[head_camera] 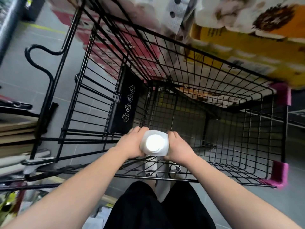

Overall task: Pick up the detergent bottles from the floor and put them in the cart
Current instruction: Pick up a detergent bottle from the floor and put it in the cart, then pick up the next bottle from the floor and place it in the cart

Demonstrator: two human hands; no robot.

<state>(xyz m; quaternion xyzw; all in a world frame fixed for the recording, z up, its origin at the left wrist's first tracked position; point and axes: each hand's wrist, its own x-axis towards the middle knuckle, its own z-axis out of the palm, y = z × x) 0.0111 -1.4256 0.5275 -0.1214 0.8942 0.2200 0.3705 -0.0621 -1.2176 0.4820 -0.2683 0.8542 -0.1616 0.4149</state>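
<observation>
Hands first: your left hand [132, 142] and right hand [179, 148] clamp the white detergent bottle [154, 143] from opposite sides, fingers wrapped around its smooth plastic body. You hold it upright, long axis vertical and round cap facing you, just inside the near rim of the black wire cart [214, 123], above the mesh floor. Both hands sit equally close, so the likely move is straight down.

A single wide-angle view is given from the person's head, aimed steeply down and forward. The black wire cart [189, 90] is seen from above at close range, its basket filling the frame, with both forearms entering from the bottom edge and straight lines bowed by the lens.
</observation>
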